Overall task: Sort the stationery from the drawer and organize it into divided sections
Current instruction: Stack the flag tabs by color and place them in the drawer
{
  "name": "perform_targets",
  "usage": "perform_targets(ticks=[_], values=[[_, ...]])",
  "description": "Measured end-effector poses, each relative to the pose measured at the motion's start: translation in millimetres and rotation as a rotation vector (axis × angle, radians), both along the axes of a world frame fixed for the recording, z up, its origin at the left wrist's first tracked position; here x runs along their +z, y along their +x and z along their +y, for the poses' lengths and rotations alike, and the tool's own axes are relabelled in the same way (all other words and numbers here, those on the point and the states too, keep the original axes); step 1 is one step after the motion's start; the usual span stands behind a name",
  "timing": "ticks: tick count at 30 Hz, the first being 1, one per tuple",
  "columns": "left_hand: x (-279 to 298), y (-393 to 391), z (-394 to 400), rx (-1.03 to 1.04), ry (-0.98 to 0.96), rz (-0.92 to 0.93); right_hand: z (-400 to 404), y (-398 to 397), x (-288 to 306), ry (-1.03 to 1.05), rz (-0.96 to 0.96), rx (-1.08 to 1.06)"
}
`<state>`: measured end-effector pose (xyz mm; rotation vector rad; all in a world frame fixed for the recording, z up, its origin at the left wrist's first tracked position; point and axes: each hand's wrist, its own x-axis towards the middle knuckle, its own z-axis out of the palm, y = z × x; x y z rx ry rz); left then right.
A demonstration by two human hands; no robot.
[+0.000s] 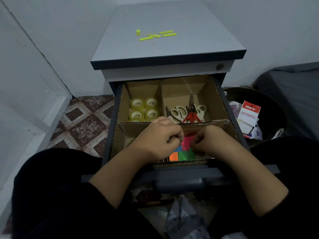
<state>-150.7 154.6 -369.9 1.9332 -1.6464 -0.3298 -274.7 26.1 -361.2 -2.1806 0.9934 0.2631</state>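
Open drawer [110, 135] with cardboard dividers [172, 124]; tape rolls [144, 109] rear left, scissors [186, 112] rear right. Left hand [160, 135] and right hand [209, 140] curled over coloured sticky notes [183, 152] in front section; grip unclear.

left hand [156, 135]: bare, no rings or watch | right hand [213, 141]: bare, no jewellery | forearms: uncovered | sleeves [57, 195]: black, loose, pushed up to the elbows
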Motion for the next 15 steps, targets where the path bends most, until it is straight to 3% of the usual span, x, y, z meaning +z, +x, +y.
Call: perform_targets(ticks=[15], values=[[2.7, -1.8, 1.3, -0.007, 0.032, -0.028, 1.7, -2.7, -0.4, -0.122, 0.042, 0.121]])
